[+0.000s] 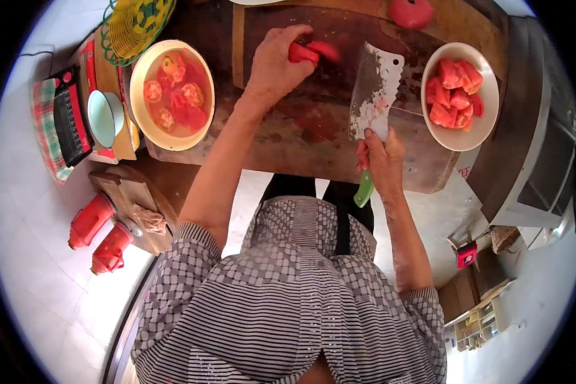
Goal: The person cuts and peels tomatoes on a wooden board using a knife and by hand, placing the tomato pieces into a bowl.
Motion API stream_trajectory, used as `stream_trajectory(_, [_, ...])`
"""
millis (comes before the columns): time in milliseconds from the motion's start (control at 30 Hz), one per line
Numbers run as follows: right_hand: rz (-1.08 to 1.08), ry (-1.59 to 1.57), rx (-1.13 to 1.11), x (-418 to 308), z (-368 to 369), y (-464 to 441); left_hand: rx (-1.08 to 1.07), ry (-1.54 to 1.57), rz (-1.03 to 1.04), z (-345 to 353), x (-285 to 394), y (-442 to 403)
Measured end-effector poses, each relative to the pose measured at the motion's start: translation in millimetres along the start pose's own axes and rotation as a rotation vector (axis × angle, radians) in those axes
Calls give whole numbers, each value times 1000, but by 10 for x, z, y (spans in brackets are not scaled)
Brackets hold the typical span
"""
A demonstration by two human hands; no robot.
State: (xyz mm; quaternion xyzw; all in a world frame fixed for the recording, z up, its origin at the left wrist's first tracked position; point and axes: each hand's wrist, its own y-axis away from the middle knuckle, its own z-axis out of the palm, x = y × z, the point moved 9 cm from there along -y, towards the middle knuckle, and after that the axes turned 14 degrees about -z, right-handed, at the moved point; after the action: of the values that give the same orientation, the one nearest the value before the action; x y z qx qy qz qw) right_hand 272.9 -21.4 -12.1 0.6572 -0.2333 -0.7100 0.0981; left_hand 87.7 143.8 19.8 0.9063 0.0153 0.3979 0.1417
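1. While the right hand (385, 159) is closed round the cleaver (376, 89) where blade meets handle, its green handle (363, 189) juts out below; that high grip probably steadies the blade.
2. Just left of the cleaver, over the wooden table (249, 150), the left hand (278, 64) is clamped on red tomato flesh (303, 54), fingers curled round it, I'd guess, because wet flesh slips. The two hands are apart.
3. Near the cleaver, on its right, the white bowl (454, 142) holds cut chunks (451, 96), likely kept there within the blade hand's reach.
4. Well left of the cleaver, the cream basin (139, 112) holds tomatoes in reddish liquid (192, 95), seemingly placed to suit the left hand.
5. I count one cleaver, one white bowl, one cream basin, one whole tomato (411, 13) beyond the cleaver to its right, and, far to its left, one woven basket (137, 25) and two red vessels (112, 249). The chunks overlap too much to number.
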Motion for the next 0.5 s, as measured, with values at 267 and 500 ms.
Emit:
stream_trajectory(267, [-9,32,-134,14,271,-151,16,-235,88,128,129,39])
stream_trajectory(500, [-290,267,-167,-58,317,-169,-89,-39,188,147,197,32])
